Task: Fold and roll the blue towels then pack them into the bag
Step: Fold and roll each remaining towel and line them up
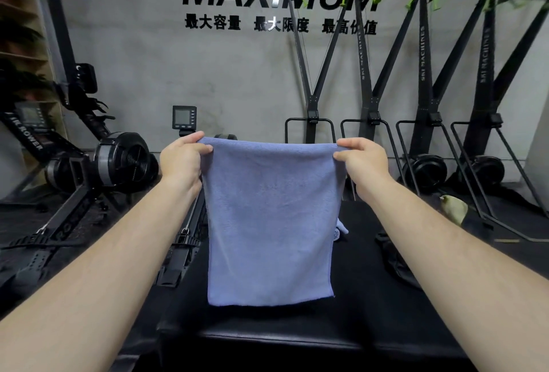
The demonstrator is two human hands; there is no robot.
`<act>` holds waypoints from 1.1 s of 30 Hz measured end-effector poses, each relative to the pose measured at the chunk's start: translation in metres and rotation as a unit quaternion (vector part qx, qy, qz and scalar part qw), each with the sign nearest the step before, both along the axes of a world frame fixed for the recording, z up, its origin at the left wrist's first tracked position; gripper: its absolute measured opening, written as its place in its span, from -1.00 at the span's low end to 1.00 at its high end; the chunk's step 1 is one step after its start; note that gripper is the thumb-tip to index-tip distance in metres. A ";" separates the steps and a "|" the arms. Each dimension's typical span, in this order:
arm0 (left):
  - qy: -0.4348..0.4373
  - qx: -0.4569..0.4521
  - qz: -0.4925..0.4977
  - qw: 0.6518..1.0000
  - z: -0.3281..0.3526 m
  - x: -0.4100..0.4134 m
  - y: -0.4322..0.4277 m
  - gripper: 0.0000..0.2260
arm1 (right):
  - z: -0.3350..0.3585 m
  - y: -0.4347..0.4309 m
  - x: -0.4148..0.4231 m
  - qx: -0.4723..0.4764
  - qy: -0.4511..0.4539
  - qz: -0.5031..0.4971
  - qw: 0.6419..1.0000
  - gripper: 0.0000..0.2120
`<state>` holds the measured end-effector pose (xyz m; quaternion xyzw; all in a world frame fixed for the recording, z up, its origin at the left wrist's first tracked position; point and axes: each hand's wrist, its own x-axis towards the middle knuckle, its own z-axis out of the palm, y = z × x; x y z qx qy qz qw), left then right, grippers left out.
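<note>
A blue towel (270,223) hangs flat in the air in front of me, above a black padded bench (365,306). My left hand (182,157) pinches its top left corner and my right hand (361,157) pinches its top right corner. Its lower edge hangs free just above the bench top. Part of another blue towel (341,230) peeks out behind the held one's right edge, lying on the bench. A dark bag-like fabric heap (395,261) lies on the bench's right side.
Rowing machines (113,163) stand on the floor to the left. Several ski machines (427,122) line the grey wall at the right. A yellowish cloth (453,208) lies on the floor beyond the bench.
</note>
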<state>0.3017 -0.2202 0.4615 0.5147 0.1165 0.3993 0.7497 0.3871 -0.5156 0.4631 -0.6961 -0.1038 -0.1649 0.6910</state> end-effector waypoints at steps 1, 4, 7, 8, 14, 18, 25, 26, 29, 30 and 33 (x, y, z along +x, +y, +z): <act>-0.002 0.004 0.000 1.000 0.000 0.000 -0.001 -0.66 | 0.000 0.000 0.000 0.004 -0.001 0.002 1.000 -0.73; -0.009 0.006 0.003 1.000 0.002 -0.001 -0.004 -0.69 | 0.002 -0.001 -0.004 0.042 0.005 0.013 0.999 -0.80; -0.002 0.020 0.025 0.999 0.004 -0.002 -0.007 -0.70 | 0.003 -0.004 -0.005 0.031 -0.009 0.006 0.999 -0.74; -0.002 0.028 0.034 0.999 0.005 -0.003 -0.009 -0.70 | 0.004 -0.006 -0.006 0.025 -0.015 0.000 1.000 -0.71; -0.021 0.062 0.067 0.996 0.018 -0.010 -0.020 -0.67 | 0.014 -0.015 -0.015 0.033 -0.105 -0.058 0.992 -0.71; -0.027 0.123 0.087 0.988 0.033 -0.009 -0.021 -0.71 | 0.028 -0.020 -0.020 -0.001 -0.173 -0.094 0.980 -0.74; 0.013 0.239 0.131 0.962 0.046 0.004 -0.024 -0.92 | 0.044 -0.022 -0.008 -0.036 -0.196 -0.118 0.973 -0.92; 0.025 0.250 0.135 0.958 0.043 0.009 -0.022 -0.93 | 0.043 -0.022 -0.005 -0.038 -0.186 -0.121 0.974 -0.92; 0.067 0.267 0.137 0.952 0.029 0.026 -0.014 -0.94 | 0.033 -0.022 0.007 -0.034 -0.137 -0.120 0.983 -0.92; 0.082 0.269 0.135 0.950 0.022 0.034 -0.011 -0.94 | 0.027 -0.022 0.012 -0.030 -0.117 -0.116 0.986 -0.92; 0.126 0.272 0.123 0.946 0.000 0.055 -0.006 -0.90 | 0.003 -0.018 0.029 -0.009 -0.051 -0.087 0.995 -0.94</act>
